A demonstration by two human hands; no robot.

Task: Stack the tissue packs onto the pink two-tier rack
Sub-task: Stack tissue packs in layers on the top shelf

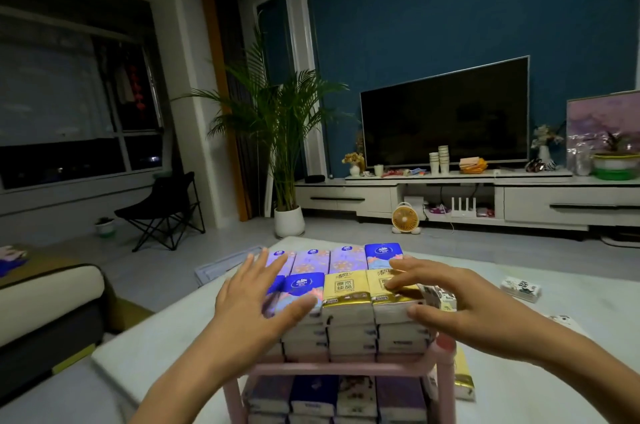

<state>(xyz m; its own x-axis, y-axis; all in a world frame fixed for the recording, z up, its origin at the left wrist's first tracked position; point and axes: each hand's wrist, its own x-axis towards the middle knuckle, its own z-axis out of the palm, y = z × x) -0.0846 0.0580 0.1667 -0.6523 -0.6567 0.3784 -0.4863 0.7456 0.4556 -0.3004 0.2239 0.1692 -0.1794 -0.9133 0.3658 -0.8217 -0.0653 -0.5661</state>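
Note:
A pink two-tier rack (341,369) stands on a white table right below me. Its top tier carries a stack of tissue packs (349,299) in blue, purple and gold wrappers, several layers deep. More packs (313,392) fill the lower tier. My left hand (254,299) lies flat with spread fingers on the left packs of the top layer. My right hand (446,299) rests with straight fingers on the gold pack at the right, thumb against its front edge.
Loose tissue packs lie on the table: a white one (521,288) at the far right, a gold one (465,378) beside the rack. A sofa (48,302) is at the left. A TV unit (450,195), plant (280,132) and folding chair (166,209) stand beyond.

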